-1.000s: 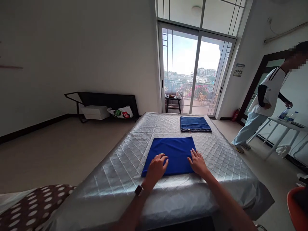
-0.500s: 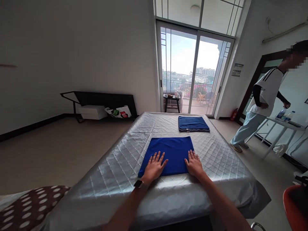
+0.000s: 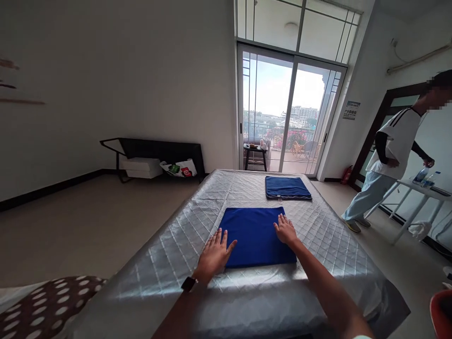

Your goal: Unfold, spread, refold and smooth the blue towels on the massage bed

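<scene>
1. left hand [image 3: 213, 255] lies flat, fingers spread, grasping nothing, on the near left edge of the blue towel [image 3: 256, 235].
2. right hand [image 3: 286, 231] lies flat on its right edge, also released.
3. the towel rests between both palms on the silver bed cover [image 3: 176, 249] (smoothing step, i judge); next needs a pinch at an edge.

Both arms reach forward, left hand [image 3: 213, 254] and right hand [image 3: 285, 230] palm-down, fingers [image 3: 221, 237] spread flat
</scene>
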Demonstrator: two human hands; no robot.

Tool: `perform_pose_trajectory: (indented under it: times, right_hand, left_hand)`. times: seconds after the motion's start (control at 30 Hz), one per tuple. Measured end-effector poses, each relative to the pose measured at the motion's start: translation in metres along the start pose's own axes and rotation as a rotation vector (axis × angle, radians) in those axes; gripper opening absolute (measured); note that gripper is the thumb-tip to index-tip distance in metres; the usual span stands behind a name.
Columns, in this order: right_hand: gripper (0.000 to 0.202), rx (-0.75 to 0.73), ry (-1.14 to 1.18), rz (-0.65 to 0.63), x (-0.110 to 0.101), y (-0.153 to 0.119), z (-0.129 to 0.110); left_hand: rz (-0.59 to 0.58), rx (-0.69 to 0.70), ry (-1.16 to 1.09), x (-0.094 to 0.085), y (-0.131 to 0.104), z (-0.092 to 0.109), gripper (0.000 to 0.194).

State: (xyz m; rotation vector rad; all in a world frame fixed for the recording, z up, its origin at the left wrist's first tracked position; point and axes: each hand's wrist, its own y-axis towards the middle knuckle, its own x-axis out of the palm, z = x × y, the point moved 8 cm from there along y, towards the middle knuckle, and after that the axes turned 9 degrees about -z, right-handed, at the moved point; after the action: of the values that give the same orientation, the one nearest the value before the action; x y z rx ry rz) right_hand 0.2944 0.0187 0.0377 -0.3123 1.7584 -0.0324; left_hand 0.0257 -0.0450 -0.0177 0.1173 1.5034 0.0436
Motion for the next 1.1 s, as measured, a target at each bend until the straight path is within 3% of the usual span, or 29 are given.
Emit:
perform_pose_trajectory:
  times: [0.07,0.13,0.23,0.3,0.37,0.43,0.5,0.7,0.77,0.87,1.1]
  right_hand:
    - [0.064,0.021,0.008,0.001,0.005,0.006,0.002]
    - [0.064,0.038,0.004,0.013,0.011,0.008,0.005]
    - [0.063,0.03,-0.016,0.029,0.017,0.008,0.006]
    - [0.062,0.009,-0.031,0.03,0.018,0.008,0.006]
    - [0.062,0.0,-0.038,0.025,0.019,0.009,0.006]
    - [0.063,0.013,-0.03,0.029,0.018,0.009,0.007]
    - [0.064,0.029,-0.013,0.037,0.017,0.01,0.007]
    - [0.065,0.048,0.008,0.026,0.019,0.011,0.007]
    - [0.065,0.055,0.007,0.02,0.019,0.011,0.008]
    - [0.064,0.07,-0.001,-0.004,0.019,0.014,0.01]
    - [0.062,0.05,-0.008,0.013,-0.007,0.049,0.001]
  left_hand:
    - [-0.009,0.006,0.0,-0.016,0.013,0.035,0.073]
    - [-0.026,0.116,-0.002,-0.028,0.03,0.086,0.07]
    - [-0.045,0.237,-0.037,-0.035,0.054,0.152,0.062]
    - [-0.086,0.258,-0.062,-0.03,0.067,0.176,0.059]
    - [-0.118,0.248,-0.078,-0.021,0.075,0.18,0.058]
    - [-0.131,0.221,-0.086,-0.014,0.078,0.167,0.058]
    - [-0.139,0.178,-0.087,-0.009,0.078,0.138,0.062]
    - [-0.157,-0.125,-0.06,-0.008,0.067,0.008,0.076]
    - [-0.152,-0.181,-0.072,-0.008,0.061,-0.022,0.079]
    - [-0.125,-0.175,-0.087,-0.006,0.056,-0.038,0.079]
    - [-0.089,-0.154,-0.064,-0.003,0.055,-0.033,0.077]
